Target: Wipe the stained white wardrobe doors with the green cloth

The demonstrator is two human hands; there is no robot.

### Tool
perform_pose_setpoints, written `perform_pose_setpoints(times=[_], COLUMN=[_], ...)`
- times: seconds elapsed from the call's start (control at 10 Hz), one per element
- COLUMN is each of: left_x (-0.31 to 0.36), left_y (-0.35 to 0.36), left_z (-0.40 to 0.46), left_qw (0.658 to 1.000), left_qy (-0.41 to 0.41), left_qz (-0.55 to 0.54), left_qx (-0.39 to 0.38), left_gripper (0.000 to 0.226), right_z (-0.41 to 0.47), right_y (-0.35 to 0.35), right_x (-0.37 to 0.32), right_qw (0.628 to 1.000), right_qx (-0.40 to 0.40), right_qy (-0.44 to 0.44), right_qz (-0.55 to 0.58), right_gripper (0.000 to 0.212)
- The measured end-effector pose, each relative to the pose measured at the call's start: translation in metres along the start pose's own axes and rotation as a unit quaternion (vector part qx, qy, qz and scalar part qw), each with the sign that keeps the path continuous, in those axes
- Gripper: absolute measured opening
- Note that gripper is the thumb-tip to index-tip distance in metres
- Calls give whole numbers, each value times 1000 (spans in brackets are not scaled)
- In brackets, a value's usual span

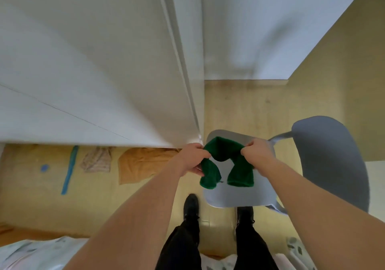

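Both our forearms run up from the bottom edge toward centre frame, bare, wrists slightly bent inward, hands level with each other. Left hand (192, 158) is curled tight round one end of the green cloth (226, 161), fingers wrapped underneath, thumb on top. Right hand (257, 155) is fisted on the other end the same way. The cloth arches up between the two fists, with both loose ends hanging down below them, at about 6 o'clock from each hand. It hangs above the seat of the grey chair (235, 194); we can't tell whether the ends touch the seat. Chair back sits at 3 o'clock from the cloth. The white wardrobe doors (93, 71) fill the upper left, at 10 to 12 o'clock from our hands, their lower corner just beside the left hand's knuckles; cloth is not touching the doors. On the yellow floor (239, 107) at 9 o'clock: an orange cloth (143, 163), a striped rag (96, 159), a blue strip (69, 169) and a blue dot (44, 168). Our black shoes (191, 207) and black trousers are at 6 o'clock, one shoe partly under the chair seat. No containers in view.
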State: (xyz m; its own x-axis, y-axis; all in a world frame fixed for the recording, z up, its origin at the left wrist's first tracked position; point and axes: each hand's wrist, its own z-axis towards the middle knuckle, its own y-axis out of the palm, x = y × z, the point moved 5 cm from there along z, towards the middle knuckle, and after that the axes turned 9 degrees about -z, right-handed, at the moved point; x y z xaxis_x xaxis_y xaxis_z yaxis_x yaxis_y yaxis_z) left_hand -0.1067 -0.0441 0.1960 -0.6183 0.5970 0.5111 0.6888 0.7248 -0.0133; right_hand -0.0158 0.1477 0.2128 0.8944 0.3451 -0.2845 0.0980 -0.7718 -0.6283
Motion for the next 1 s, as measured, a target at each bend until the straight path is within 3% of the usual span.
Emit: perform_pose_setpoints(times=[0.2,0.4,0.6,0.8,1.0], left_x=[-2,-42,-100,-118,-107], left_y=[68,99,103,113,109], left_z=[48,126,210,231,221], left_qw=[1000,996,985,980,979], left_qy=[-14,-66,-50,-36,-28], left_qz=[-17,-45,62,104,110], left_qx=[11,49,153,168,170], left_gripper=[23,19,25,30,29], right_z=[66,146,210,219,213], right_y=[-5,26,106,147,136], right_x=[43,80,118,135,129], right_qw=[999,997,991,983,978], right_qx=[-39,-70,-117,-151,-157], right_qy=[-23,-42,-63,-92,-106], right_qz=[27,16,-7,-43,-82], right_gripper=[6,10,24,40,45])
